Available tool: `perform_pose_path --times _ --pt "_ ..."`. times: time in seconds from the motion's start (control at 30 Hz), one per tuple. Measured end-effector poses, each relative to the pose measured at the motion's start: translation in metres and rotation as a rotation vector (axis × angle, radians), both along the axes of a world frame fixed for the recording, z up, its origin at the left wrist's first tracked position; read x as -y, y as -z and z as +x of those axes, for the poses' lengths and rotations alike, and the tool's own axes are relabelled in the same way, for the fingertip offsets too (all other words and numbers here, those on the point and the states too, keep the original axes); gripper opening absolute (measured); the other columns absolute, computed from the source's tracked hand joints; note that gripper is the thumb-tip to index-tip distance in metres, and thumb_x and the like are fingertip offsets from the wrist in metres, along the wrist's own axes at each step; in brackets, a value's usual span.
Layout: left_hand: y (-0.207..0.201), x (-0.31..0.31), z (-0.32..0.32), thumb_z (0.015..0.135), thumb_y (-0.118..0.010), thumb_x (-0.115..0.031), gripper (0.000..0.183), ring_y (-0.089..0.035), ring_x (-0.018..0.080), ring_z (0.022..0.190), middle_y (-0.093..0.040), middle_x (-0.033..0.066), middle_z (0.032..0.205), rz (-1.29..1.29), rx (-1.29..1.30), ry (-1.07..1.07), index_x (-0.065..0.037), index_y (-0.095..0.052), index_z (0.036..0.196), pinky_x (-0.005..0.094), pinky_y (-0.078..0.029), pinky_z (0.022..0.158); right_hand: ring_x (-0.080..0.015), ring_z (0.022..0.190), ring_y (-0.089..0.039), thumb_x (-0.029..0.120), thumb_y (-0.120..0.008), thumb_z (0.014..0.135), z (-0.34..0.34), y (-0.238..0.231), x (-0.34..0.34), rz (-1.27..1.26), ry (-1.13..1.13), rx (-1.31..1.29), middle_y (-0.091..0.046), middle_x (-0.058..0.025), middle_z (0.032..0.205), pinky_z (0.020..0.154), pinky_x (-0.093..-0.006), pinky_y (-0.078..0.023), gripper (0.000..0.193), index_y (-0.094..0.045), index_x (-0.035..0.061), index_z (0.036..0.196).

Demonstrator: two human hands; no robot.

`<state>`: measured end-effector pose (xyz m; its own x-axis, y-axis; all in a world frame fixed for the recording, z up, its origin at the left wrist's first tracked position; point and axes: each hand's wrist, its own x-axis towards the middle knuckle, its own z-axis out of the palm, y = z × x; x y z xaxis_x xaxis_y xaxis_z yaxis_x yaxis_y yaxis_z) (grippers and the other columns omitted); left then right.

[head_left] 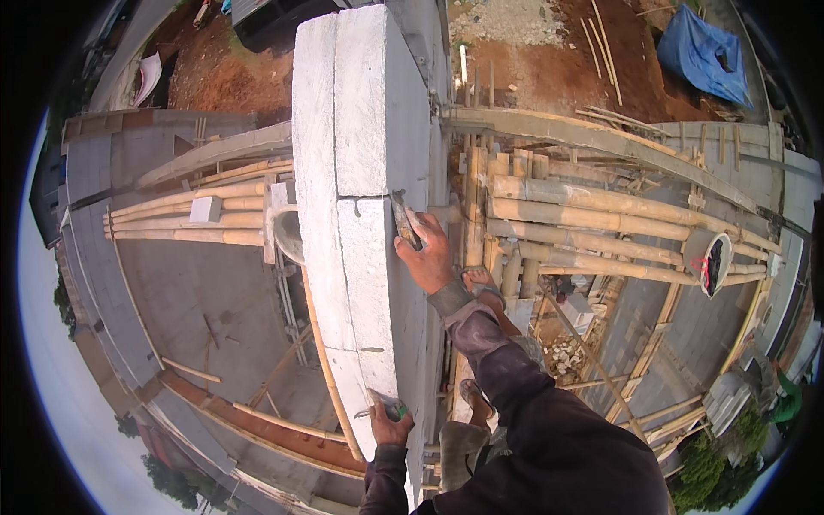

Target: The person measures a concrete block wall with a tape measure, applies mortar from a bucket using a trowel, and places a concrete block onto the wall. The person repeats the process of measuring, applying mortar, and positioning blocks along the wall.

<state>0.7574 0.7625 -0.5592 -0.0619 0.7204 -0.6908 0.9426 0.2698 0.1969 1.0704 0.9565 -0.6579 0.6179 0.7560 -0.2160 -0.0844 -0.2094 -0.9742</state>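
Note:
A tall wall of white lightweight blocks (360, 129) runs up the middle, with thin grey joints between the blocks. On its right face, my right hand (425, 257) closes round a small trowel (403, 219), whose narrow metal blade touches the wall beside a joint. Lower down, my left hand (390, 427) is at the wall's near end. Its fingers grip a small tool with a grey metal blade and a green part (396, 411); its exact kind is partly hidden by the fingers. A small grey mortar smear (372, 349) marks the block above that hand.
Bamboo scaffold poles (592, 202) extend right, holding a white bucket (719, 266). More poles (184, 220) on the left carry a small white block (204, 209); a grey bucket (289, 236) is against the wall. My feet (481, 283) stand on scaffolding. A person's green sleeve (783, 396) shows far right.

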Motion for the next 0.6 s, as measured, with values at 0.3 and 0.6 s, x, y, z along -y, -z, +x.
perform_pose_path --times 0.3,0.6 --pt "-0.003 -0.001 0.004 0.061 -0.075 -0.027 0.056 -0.054 0.0447 0.091 -0.051 0.0238 0.098 0.024 0.106 -0.088 0.004 -0.051 0.102 0.0501 -0.047 0.079 -0.0212 0.074 -0.061 0.022 -0.062 0.085 0.033 0.047 0.009 -0.266 0.167 -0.528 -0.059 -0.0107 0.081 0.069 -0.0329 -0.049 0.034 -0.062 -0.0063 0.103" --pt "-0.003 0.0 0.003 0.061 -0.076 -0.027 0.064 -0.053 0.0459 0.092 -0.051 0.0255 0.099 0.115 0.098 0.009 0.007 -0.052 0.109 0.0508 -0.046 0.082 -0.0178 0.059 -0.057 0.022 -0.06 0.084 0.069 0.056 -0.035 -0.351 0.143 -0.886 -0.056 -0.007 0.071 0.053 -0.0316 -0.046 0.022 -0.058 0.0005 0.082"
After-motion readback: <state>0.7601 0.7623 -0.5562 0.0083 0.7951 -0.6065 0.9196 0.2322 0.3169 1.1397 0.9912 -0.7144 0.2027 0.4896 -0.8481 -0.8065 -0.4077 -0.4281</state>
